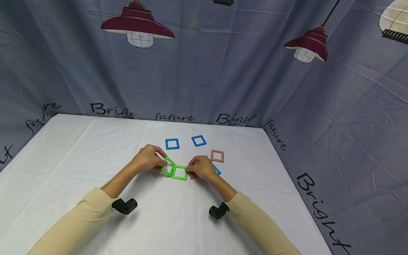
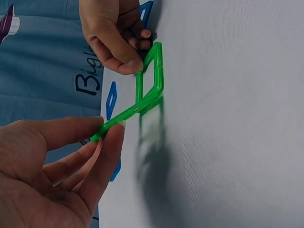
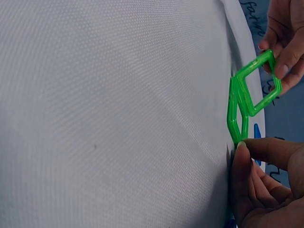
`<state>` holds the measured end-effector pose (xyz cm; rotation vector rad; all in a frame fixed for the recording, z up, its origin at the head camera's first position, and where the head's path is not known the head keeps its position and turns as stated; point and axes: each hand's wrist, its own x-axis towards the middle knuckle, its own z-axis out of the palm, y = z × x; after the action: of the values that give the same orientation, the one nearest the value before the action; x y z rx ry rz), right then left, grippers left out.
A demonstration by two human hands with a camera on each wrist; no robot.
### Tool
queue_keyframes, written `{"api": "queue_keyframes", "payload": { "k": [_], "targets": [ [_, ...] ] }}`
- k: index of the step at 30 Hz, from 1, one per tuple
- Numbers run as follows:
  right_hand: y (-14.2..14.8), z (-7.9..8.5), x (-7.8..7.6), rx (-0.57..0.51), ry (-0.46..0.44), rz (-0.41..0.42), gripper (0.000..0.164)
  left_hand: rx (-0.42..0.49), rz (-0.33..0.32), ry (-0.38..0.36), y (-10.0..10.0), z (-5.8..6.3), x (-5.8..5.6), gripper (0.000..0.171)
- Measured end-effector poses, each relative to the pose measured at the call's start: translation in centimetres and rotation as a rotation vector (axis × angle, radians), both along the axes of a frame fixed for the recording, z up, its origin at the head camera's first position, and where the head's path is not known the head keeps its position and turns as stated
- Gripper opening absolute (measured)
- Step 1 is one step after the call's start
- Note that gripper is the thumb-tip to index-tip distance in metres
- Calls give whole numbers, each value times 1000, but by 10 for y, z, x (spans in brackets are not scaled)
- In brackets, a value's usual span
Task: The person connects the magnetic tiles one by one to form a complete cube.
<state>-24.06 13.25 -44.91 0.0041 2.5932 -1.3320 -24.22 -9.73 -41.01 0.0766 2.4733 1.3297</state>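
Two green square magnetic tiles with open centres meet along one edge, set at an angle to each other. My left hand (image 1: 148, 157) pinches the outer edge of the left green tile (image 2: 118, 117) between thumb and finger; that tile tilts up from the table. On the other side, my right hand (image 1: 201, 167) pinches the outer edge of the right green tile (image 1: 179, 178), which sits close over the tabletop. Beyond the right hand lies a blue tile (image 1: 217, 170), partly hidden by it. An orange tile (image 1: 217, 161) rests just behind that hand.
Two more blue tiles, one on the left (image 1: 166, 144) and one on the right (image 1: 201, 145), lie flat farther back. A white cloth covers the table (image 1: 95, 148). Grey-blue curtains (image 1: 197, 71) printed with lamps and lettering stand along its back and right edges. Each wrist carries a black camera.
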Motion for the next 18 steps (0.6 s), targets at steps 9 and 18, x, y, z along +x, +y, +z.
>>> {"api": "queue_keyframes", "payload": {
  "k": [9, 18],
  "targets": [
    [-1, 0, 0, -6, -6, -3, 12, 63, 3, -43, 0, -2, 1, 30],
    [1, 1, 1, -38, 0, 2, 12, 193, 12, -112, 0, 0, 0, 32]
  ]
}}
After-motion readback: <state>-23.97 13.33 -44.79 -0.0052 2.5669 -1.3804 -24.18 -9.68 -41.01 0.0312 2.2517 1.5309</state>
